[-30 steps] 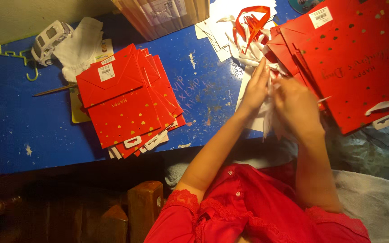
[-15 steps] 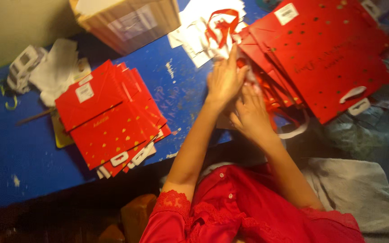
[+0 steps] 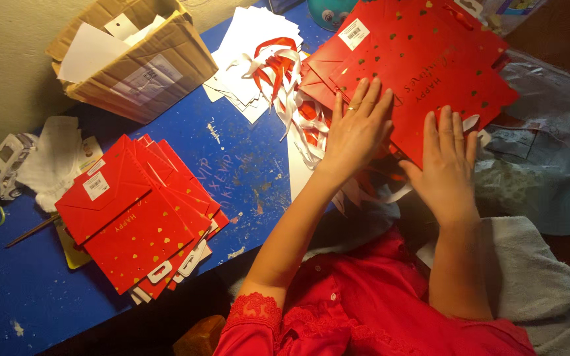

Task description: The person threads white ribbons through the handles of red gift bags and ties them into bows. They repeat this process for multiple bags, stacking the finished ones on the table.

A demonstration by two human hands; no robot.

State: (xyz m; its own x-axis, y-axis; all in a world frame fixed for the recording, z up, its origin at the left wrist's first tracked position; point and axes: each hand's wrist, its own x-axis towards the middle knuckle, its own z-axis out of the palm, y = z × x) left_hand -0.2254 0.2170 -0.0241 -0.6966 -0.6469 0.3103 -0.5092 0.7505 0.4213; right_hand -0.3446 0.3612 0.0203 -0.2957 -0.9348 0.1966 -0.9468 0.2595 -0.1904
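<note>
A scuffed blue counter (image 3: 166, 142) carries 1 open brown cardboard box (image 3: 143, 62) far left and 2 stacks of flat red paper gift bags with gold hearts: 1 fanned stack (image 3: 136, 221) near left, 1 larger pile (image 3: 423, 59) far right. Beside that pile lies a tangle of red and white ribbons (image 3: 282, 76). Both hands, the left hand (image 3: 356, 128) and right hand (image 3: 443, 168), press flat on the right pile's top bag, fingers spread, grip holding nothing.
</note>
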